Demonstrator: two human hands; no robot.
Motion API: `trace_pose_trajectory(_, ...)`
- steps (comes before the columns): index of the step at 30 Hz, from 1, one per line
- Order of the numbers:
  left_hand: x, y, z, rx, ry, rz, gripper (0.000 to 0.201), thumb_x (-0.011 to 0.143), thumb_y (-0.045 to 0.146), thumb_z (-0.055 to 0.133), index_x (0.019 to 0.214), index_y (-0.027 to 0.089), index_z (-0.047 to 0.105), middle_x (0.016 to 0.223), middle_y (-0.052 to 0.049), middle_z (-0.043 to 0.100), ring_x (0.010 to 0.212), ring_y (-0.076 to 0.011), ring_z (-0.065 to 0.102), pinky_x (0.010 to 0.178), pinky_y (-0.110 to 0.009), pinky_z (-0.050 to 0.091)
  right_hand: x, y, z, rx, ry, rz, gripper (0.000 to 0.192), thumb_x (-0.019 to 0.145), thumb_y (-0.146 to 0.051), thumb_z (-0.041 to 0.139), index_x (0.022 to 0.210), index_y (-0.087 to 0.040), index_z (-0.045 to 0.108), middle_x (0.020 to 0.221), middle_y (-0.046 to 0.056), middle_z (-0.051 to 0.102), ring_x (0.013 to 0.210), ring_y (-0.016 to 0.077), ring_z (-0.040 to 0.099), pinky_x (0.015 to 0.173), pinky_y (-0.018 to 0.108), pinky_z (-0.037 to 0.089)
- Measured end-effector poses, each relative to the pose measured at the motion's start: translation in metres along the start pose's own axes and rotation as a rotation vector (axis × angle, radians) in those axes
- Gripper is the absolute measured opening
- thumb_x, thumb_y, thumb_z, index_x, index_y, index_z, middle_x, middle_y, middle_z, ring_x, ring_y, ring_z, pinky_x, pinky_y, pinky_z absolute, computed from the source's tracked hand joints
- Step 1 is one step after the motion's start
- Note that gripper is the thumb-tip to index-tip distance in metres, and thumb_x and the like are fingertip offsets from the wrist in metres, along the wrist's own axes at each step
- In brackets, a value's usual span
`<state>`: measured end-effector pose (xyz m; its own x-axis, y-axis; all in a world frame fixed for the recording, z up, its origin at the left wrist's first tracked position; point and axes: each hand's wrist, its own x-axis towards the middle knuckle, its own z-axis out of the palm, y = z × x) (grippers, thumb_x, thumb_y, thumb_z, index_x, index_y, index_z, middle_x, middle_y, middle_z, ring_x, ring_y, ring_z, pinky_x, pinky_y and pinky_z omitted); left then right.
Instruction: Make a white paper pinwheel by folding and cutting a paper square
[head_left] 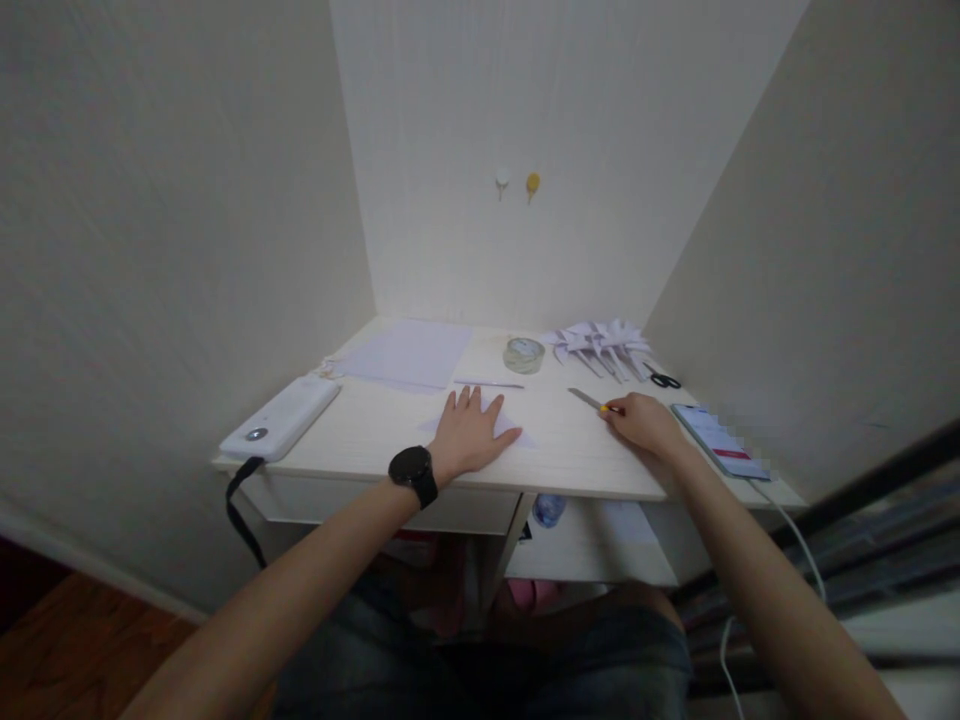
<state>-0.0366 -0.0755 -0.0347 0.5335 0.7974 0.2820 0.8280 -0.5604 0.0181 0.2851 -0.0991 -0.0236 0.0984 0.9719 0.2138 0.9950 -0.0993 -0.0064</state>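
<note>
My left hand (pixel 471 432) lies flat with its fingers spread on a piece of white paper (pixel 517 425), which is mostly hidden beneath it. A dark watch sits on that wrist. To the right, my right hand (pixel 643 424) is closed around the handle of a box cutter (pixel 587 398). Its blade points left and away from me, close to the tabletop and apart from the paper. Just beyond my left fingers lies a thin pale stick (pixel 489 384).
At the back left is white sheet paper (pixel 409 352). A clear tape roll (pixel 523 355), several paper pinwheels (pixel 600 343) and black scissors (pixel 664 381) stand along the back. A phone (pixel 718 440) lies right, a white device (pixel 283 416) left. Walls enclose the desk.
</note>
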Motion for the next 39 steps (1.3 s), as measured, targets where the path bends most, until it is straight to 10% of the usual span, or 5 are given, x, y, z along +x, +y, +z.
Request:
trace_pose_trajectory(5,-0.002,0.002,-0.001,-0.009,0.034,0.011,0.084,0.089,0.074,0.031,0.144,0.012,0.044,0.135,-0.022,0.055,0.128,-0.0391,0.047,0.107,-0.050,0.033,0.026,-0.019,0.009,-0.063,0.015,0.239,0.045,0.093,-0.044,0.049,0.100,-0.009,0.077,0.108,0.024,0.072,0.097,0.0304,0.069,0.076,0.034,0.048)
trace_pose_trajectory(15,-0.001,-0.023,-0.023,-0.170,-0.017,-0.003,0.085,0.086,0.076,0.041,0.139,0.010,0.046,0.134,-0.021,0.058,0.121,-0.0349,0.056,0.097,-0.042,0.044,0.044,-0.034,0.002,0.008,0.074,0.226,0.047,0.096,-0.039,0.046,0.111,-0.002,0.071,0.116,0.030,0.066,0.112,0.0359,0.063,0.090,0.041,0.047)
trace_pose_trajectory(22,-0.004,-0.039,-0.024,-0.067,-0.046,0.063,0.070,0.076,0.067,0.065,0.118,0.012,0.061,0.119,-0.019,0.066,0.110,-0.0356,0.060,0.094,-0.043,0.045,0.048,-0.126,-0.004,0.822,-0.031,-0.074,0.034,0.090,-0.033,0.059,0.117,-0.015,0.071,0.110,0.011,0.074,0.087,0.0202,0.069,0.077,0.032,0.055)
trace_pose_trajectory(27,0.001,-0.038,-0.015,-0.103,-0.042,0.046,0.074,0.071,0.068,0.070,0.119,0.013,0.062,0.118,-0.018,0.065,0.109,-0.0344,0.060,0.094,-0.043,0.045,0.049,-0.178,-0.020,1.178,-0.282,0.023,0.022,0.085,-0.022,0.064,0.102,-0.012,0.073,0.109,0.014,0.071,0.084,0.0177,0.064,0.062,0.027,0.056)
trace_pose_trajectory(39,0.015,-0.042,-0.014,-0.192,-0.110,0.111,0.079,0.068,0.063,0.076,0.128,0.015,0.060,0.119,-0.016,0.067,0.108,-0.0344,0.061,0.093,-0.042,0.046,0.054,-0.159,-0.020,1.363,-0.439,0.127,0.011,0.073,-0.007,0.071,0.083,-0.011,0.071,0.076,0.007,0.071,0.065,0.0126,0.065,0.058,0.022,0.054)
